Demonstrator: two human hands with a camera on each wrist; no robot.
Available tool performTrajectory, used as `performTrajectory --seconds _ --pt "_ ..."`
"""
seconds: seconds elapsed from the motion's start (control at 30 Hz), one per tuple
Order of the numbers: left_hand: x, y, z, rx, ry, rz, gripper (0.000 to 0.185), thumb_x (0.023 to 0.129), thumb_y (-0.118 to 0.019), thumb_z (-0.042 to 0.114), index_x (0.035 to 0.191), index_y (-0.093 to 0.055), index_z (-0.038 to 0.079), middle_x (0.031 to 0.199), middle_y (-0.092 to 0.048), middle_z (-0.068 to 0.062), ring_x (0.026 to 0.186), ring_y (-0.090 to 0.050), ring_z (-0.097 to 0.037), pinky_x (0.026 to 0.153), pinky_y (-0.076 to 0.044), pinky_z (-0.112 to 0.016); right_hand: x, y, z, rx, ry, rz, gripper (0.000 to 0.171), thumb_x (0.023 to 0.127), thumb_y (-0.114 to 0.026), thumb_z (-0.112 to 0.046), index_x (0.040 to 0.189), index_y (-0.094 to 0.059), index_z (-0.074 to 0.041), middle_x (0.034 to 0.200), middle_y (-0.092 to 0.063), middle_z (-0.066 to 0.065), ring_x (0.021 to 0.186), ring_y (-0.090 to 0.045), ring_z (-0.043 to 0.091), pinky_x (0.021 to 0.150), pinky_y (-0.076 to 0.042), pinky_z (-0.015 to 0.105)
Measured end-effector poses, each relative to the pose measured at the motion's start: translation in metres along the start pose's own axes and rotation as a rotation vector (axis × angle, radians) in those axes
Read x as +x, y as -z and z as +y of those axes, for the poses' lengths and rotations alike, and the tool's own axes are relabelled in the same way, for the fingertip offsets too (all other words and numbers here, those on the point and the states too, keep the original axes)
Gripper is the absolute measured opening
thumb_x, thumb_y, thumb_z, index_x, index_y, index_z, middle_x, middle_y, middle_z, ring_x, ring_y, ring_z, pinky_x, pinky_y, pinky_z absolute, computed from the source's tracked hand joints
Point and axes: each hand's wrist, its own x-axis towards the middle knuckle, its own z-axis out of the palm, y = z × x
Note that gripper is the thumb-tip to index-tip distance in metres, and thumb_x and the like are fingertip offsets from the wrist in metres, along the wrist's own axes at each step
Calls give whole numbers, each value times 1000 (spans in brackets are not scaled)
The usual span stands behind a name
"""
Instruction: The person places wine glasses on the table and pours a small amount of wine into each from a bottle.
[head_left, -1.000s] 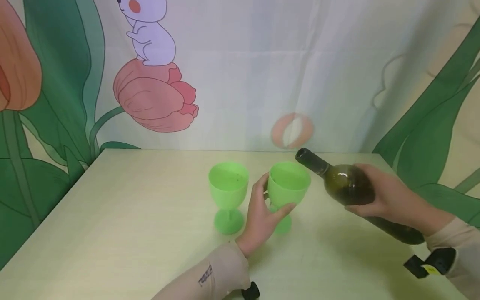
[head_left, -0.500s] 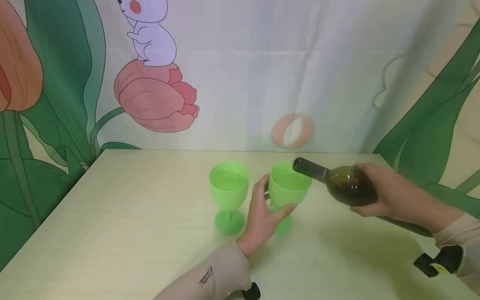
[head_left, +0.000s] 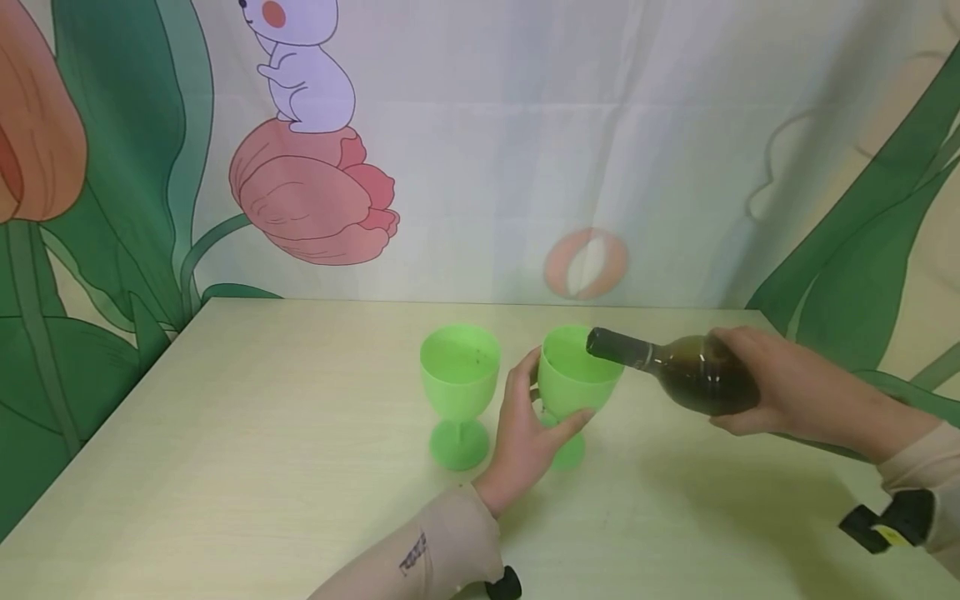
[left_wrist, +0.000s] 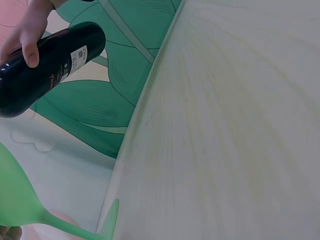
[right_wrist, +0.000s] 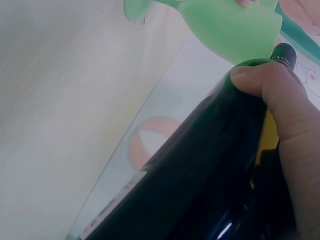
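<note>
Two light green plastic goblets stand side by side on the table. My left hand (head_left: 523, 437) grips the right goblet (head_left: 572, 387) around the lower bowl, thumb in front and fingers behind. The left goblet (head_left: 459, 371) is upright just beside that hand, with small dark specks inside its bowl. In my right hand (head_left: 787, 387) is a dark green wine bottle (head_left: 708, 375), gripped around its body and tilted nearly level. Its neck points left and its mouth overlaps the right goblet's rim in the head view. A white label shows on the bottle (left_wrist: 62, 62) in the left wrist view.
The pale wooden table (head_left: 247, 433) ends at a back edge against a printed cloth (head_left: 465, 150) with tulips, leaves and a white animal. Black wrist cameras sit on both sleeves (head_left: 442, 542).
The bottle has tipped further toward level, its mouth dropping from above and right of the right goblet to its rim. My right hand shifted slightly right. The left hand and goblets hold still.
</note>
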Motion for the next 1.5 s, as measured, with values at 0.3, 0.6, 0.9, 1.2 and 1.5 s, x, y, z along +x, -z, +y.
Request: performTrajectory --seconds 0.3,0.6,0.9,1.2,1.5 --pt "1 0 0 13 -4 0 84 81 -77 29 148 -27 17 140 -44 -3 126 -45 -19 105 -44 -37 0 3 4 -43 38 13 79 53 -91 -32 114 -54 1 95 -61 5 83 -58 14 61 -51 32" --pt "0 1 2 16 -3 -4 86 80 -78 28 148 -27 17 141 -43 -3 126 -46 -19 105 -44 -38 3 5 8 -62 77 20 77 51 -91 -32 111 -54 0 93 -60 3 82 -56 13 61 -51 31" --pt "0 0 2 20 0 1 85 80 -78 28 148 -27 18 140 -44 -2 126 -46 -17 105 -44 -37 5 11 8 -90 103 13 78 50 -91 -32 111 -55 0 93 -59 1 81 -56 11 60 -51 30" --pt "0 0 1 21 2 10 86 80 -78 28 149 -27 18 141 -43 -1 126 -46 -16 104 -45 -36 8 15 7 -107 98 -20 78 49 -92 -32 112 -55 -3 92 -60 0 82 -56 12 63 -52 34" --pt "-1 1 0 16 -7 9 85 80 -78 26 148 -28 17 140 -44 -1 126 -45 -15 105 -45 -35 8 16 5 -95 78 -42 77 52 -91 -32 113 -54 -3 95 -60 0 83 -56 12 64 -52 34"
